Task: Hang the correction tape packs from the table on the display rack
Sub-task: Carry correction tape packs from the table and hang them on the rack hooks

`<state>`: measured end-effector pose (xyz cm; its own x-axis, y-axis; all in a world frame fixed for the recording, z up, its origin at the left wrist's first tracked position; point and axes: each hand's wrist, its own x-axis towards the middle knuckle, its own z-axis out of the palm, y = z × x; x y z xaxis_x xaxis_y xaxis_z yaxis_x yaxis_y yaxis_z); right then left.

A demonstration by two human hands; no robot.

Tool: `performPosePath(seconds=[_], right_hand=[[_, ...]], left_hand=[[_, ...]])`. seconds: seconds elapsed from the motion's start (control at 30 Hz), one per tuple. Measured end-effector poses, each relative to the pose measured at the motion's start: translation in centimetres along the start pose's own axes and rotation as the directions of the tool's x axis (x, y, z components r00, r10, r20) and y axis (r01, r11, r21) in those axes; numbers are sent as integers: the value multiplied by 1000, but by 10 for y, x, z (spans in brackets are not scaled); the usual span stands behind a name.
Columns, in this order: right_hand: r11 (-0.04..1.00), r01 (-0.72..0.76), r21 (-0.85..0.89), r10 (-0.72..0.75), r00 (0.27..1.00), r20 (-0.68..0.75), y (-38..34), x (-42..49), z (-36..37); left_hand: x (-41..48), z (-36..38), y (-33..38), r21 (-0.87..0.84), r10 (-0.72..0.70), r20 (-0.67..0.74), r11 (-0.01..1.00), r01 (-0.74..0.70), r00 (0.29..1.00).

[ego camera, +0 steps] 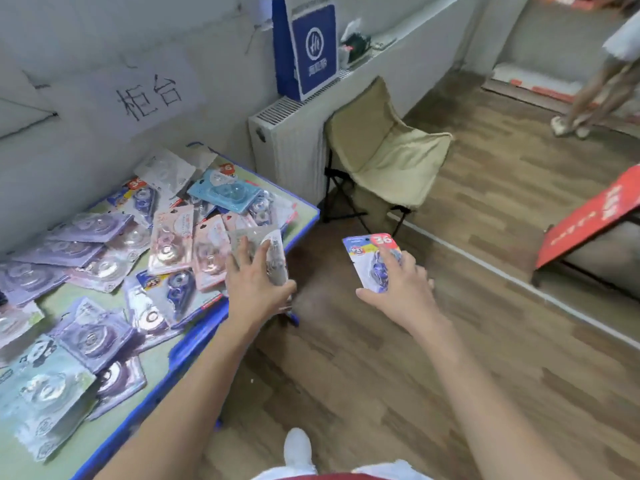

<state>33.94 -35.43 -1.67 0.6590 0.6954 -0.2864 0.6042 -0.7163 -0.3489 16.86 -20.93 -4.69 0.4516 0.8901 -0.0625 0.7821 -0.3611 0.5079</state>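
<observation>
Several correction tape packs (104,258) in purple, pink, blue and grey lie scattered over a low green table with a blue rim (194,341) at the left. My left hand (254,282) grips a grey pack (266,244) at the table's right edge, lifted off the surface. To the right, over the wooden floor, my right hand (398,289) holds a blue pack with a red "36" label (367,251). Only a red sloping panel on a dark frame (588,223), perhaps part of the display rack, shows at the right edge.
A beige folding chair (384,157) stands beyond the table beside a white radiator (287,147). A blue bag (308,46) sits on the ledge above. Another person's legs (595,95) are at the upper right. My white shoe (298,448) is on the floor below.
</observation>
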Motion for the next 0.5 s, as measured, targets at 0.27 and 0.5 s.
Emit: performPosePath(seconds=[0.27,0.5], right_hand=[[953,-253,168,275,953,-126,176,-70,-46],[857,-394,331,476,852,-218,341,-137,-99]], left_hand=[[-51,91,148,44,248,176,965,-259,953],[-123,185,302,-65,457,280,886,-458,844]])
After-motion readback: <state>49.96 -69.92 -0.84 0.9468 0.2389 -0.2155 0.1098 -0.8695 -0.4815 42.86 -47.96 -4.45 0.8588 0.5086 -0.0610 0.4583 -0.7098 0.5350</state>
